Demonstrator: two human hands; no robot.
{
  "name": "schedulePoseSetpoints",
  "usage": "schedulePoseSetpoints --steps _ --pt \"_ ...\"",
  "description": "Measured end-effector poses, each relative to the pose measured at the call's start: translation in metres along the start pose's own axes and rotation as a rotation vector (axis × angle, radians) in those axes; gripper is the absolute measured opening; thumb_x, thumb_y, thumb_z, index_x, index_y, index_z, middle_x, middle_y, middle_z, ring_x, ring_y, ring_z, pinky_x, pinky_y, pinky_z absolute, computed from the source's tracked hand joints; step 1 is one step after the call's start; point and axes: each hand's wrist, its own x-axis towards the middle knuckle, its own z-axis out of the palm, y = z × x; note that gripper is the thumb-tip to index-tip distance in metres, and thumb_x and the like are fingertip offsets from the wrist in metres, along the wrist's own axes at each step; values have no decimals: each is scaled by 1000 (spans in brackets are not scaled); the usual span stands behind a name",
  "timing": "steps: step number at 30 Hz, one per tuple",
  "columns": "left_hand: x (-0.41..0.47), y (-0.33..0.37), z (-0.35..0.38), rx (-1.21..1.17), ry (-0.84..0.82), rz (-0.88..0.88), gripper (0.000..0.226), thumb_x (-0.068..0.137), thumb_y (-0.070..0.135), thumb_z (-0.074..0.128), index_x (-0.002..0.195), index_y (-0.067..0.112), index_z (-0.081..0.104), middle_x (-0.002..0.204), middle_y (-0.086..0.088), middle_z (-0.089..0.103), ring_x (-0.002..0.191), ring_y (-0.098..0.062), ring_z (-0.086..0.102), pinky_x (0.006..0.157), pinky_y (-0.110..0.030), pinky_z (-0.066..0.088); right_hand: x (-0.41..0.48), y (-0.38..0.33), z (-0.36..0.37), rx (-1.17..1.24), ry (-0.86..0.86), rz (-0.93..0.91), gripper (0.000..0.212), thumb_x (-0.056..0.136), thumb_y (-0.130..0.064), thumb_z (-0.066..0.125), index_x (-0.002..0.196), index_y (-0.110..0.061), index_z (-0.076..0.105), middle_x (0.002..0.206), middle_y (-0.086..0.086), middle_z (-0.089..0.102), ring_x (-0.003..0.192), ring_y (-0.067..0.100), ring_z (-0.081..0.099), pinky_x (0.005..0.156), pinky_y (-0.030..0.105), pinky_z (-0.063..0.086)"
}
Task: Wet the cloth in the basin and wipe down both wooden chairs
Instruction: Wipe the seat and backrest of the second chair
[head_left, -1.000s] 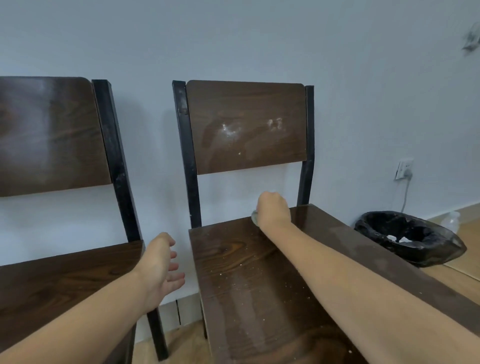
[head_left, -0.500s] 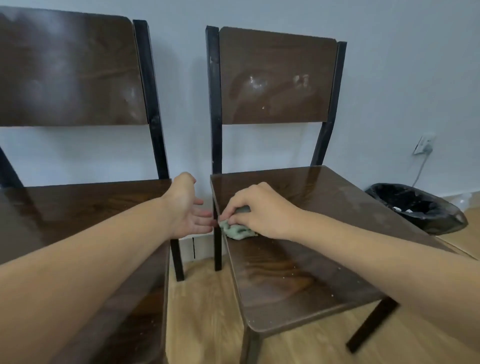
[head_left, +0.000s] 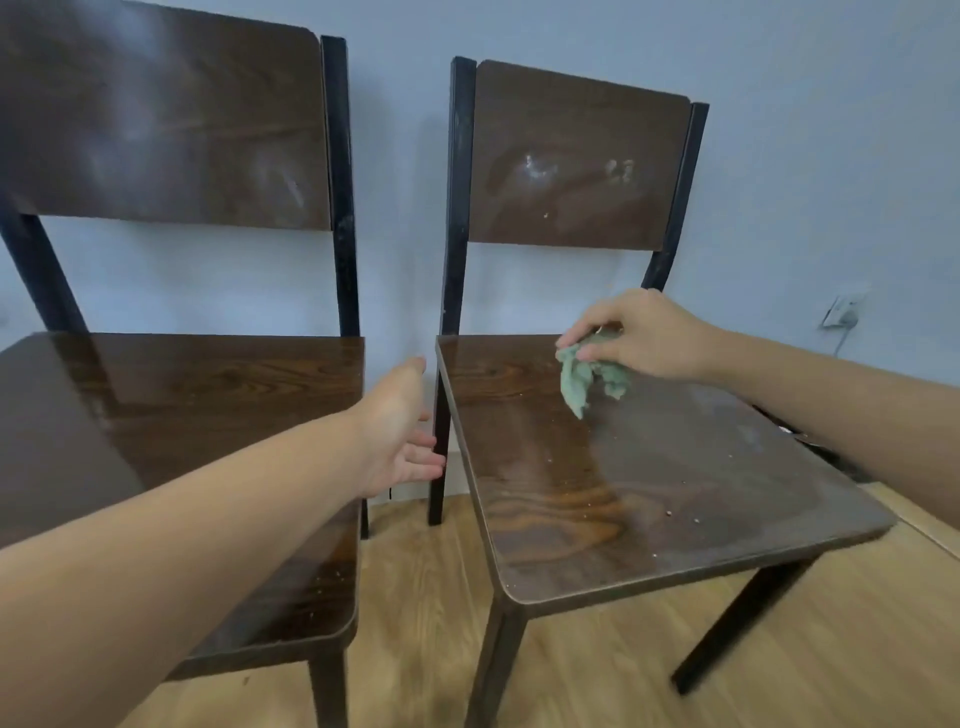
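Note:
Two dark wooden chairs with black metal frames stand side by side against a pale wall. My right hand (head_left: 641, 332) grips a crumpled green cloth (head_left: 587, 376), which dangles just above the back of the right chair's seat (head_left: 623, 478). That seat shows crumbs and wet streaks, and its backrest (head_left: 576, 156) has whitish smears. My left hand (head_left: 400, 431) hangs open in the gap between the chairs, fingers apart, holding nothing. The left chair's seat (head_left: 171, 405) looks glossy. No basin is in view.
A wall socket with a cord (head_left: 839, 314) sits low on the wall at the right. A dark bin is mostly hidden behind my right forearm. Light wooden floor (head_left: 623, 670) runs under the chairs.
My right hand has carried the cloth from the seat's left edge to its back and lifted it off the wood. My left hand stays open between the chairs. The view has tilted down.

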Motion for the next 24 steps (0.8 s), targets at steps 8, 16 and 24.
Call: schedulePoseSetpoints --steps 8,16,24 --pt "14 0 -4 1 75 -52 73 99 60 36 147 5 42 144 -30 50 123 -49 56 104 -55 49 99 43 92 136 250 272 27 102 1 58 113 -9 81 123 14 76 114 26 68 102 30 54" --pt "13 -4 5 -75 35 -62 68 99 51 42 148 3 41 148 -31 45 128 -48 52 101 -51 51 -27 -9 77 106 24 -37 39 100 -1 62 120 -29 80 124 -12 75 117 3 65 104 20 50" --pt "-13 -5 17 -66 -55 -5 57 101 38 45 144 0 42 103 -25 60 81 -35 62 61 -41 51 -165 -53 68 249 -81 -153 24 91 -17 81 109 -32 84 114 -19 78 114 1 67 97 17 52"
